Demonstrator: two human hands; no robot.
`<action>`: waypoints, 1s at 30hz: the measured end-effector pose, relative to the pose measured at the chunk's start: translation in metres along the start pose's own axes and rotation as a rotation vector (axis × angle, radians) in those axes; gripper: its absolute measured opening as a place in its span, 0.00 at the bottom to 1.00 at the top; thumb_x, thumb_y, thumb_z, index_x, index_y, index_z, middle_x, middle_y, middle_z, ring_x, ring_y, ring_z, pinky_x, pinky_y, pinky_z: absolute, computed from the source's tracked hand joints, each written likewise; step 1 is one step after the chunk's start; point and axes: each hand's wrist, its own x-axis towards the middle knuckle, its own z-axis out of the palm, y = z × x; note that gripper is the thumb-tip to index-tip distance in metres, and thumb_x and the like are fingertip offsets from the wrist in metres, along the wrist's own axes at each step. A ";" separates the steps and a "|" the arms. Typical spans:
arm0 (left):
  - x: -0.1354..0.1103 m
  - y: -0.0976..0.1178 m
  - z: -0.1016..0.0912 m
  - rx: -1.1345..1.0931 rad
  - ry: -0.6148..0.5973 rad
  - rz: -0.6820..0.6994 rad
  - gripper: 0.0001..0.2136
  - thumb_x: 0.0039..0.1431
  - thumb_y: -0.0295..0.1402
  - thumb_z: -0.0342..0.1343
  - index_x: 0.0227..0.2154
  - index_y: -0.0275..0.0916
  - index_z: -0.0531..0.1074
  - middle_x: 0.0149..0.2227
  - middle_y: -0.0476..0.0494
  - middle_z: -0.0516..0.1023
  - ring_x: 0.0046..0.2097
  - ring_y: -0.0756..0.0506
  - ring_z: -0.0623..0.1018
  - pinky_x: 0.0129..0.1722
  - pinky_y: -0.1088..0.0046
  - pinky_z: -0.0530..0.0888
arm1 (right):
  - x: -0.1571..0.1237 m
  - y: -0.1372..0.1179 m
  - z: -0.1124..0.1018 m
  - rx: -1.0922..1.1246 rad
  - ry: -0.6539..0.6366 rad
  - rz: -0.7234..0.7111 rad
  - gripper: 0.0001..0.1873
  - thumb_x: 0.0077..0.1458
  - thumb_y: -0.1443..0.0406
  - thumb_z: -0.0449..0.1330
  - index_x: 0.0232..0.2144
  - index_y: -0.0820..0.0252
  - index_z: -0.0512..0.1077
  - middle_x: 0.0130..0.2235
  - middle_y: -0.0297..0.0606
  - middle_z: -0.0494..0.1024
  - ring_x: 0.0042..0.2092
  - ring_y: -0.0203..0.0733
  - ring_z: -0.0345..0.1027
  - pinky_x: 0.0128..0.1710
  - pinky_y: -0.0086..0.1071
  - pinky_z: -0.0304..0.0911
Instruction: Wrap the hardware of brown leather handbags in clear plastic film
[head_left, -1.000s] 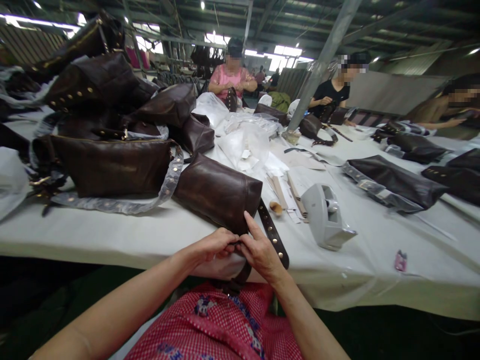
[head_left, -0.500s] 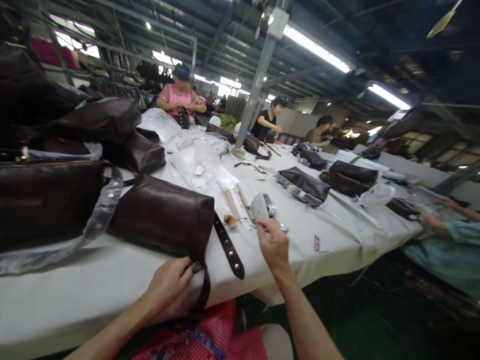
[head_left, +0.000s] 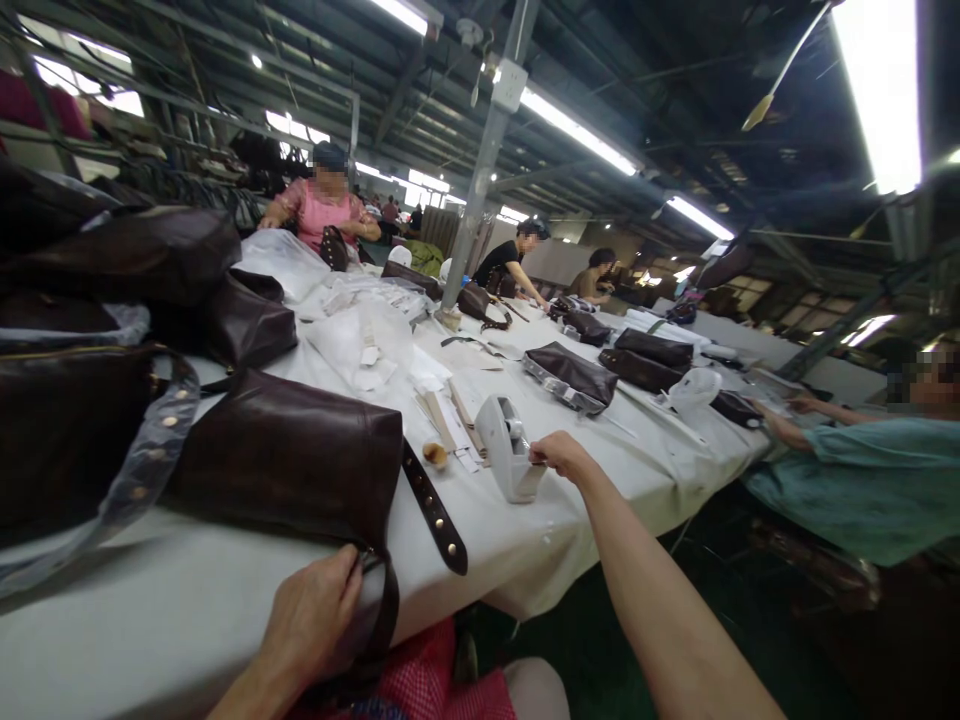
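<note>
A dark brown leather bag (head_left: 289, 458) lies on the white table (head_left: 150, 610) in front of me. Its studded strap (head_left: 433, 508) hangs over the near edge. My left hand (head_left: 311, 618) is closed on the strap's loop at the bag's lower corner. My right hand (head_left: 561, 455) is stretched out to the grey tape dispenser (head_left: 507, 455), fingers pinched at its cutter end; what they pinch is too small to make out.
More brown bags (head_left: 112, 300) are piled at the left, one strap wrapped in clear plastic (head_left: 142, 455). Paper and plastic sheets (head_left: 375, 345) lie mid-table. Other people work at the far end and at the right, where a person in a teal top (head_left: 862, 480) sits.
My right hand left the bag strap and reached right to the tape dispenser. My left hand kept hold of the strap. The view swung to the right.
</note>
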 end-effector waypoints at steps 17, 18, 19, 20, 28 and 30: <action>0.001 -0.006 0.014 0.091 0.184 0.103 0.12 0.62 0.30 0.39 0.29 0.39 0.68 0.29 0.42 0.77 0.33 0.42 0.77 0.29 0.71 0.64 | -0.070 0.048 0.026 0.556 -0.021 0.165 0.09 0.40 0.64 0.59 0.14 0.60 0.64 0.11 0.26 0.57 0.15 0.29 0.45 0.15 0.25 0.39; 0.001 -0.008 0.017 0.092 0.203 0.113 0.13 0.62 0.29 0.39 0.29 0.39 0.68 0.28 0.42 0.77 0.32 0.43 0.77 0.29 0.71 0.64 | -0.077 0.048 0.029 0.582 -0.033 0.146 0.09 0.39 0.63 0.60 0.15 0.60 0.64 0.12 0.27 0.59 0.15 0.29 0.45 0.16 0.25 0.39; 0.002 -0.009 0.020 0.090 0.221 0.129 0.13 0.62 0.28 0.39 0.29 0.39 0.68 0.28 0.42 0.76 0.31 0.43 0.77 0.29 0.71 0.64 | -0.085 0.046 0.032 0.611 -0.048 0.120 0.10 0.40 0.61 0.60 0.16 0.60 0.65 0.15 0.28 0.63 0.16 0.28 0.46 0.16 0.25 0.39; 0.002 -0.011 0.024 0.087 0.237 0.150 0.13 0.62 0.27 0.39 0.29 0.39 0.68 0.27 0.42 0.76 0.31 0.43 0.77 0.29 0.71 0.63 | -0.094 0.041 0.033 0.656 -0.077 0.083 0.10 0.40 0.60 0.60 0.18 0.60 0.66 0.18 0.30 0.66 0.17 0.27 0.45 0.16 0.25 0.39; -0.001 -0.022 0.041 0.051 0.398 0.262 0.09 0.60 0.27 0.46 0.27 0.37 0.68 0.24 0.43 0.74 0.27 0.46 0.74 0.27 0.72 0.63 | -0.190 -0.067 0.080 0.905 -0.753 -0.269 0.16 0.42 0.57 0.64 0.30 0.63 0.70 0.25 0.32 0.75 0.19 0.25 0.50 0.18 0.24 0.41; -0.002 -0.024 0.043 0.030 0.415 0.283 0.09 0.60 0.29 0.46 0.26 0.38 0.67 0.23 0.43 0.73 0.27 0.46 0.73 0.26 0.72 0.63 | -0.204 -0.082 0.103 0.846 -0.700 -0.314 0.18 0.43 0.59 0.62 0.37 0.61 0.67 0.22 0.29 0.75 0.19 0.29 0.56 0.20 0.24 0.48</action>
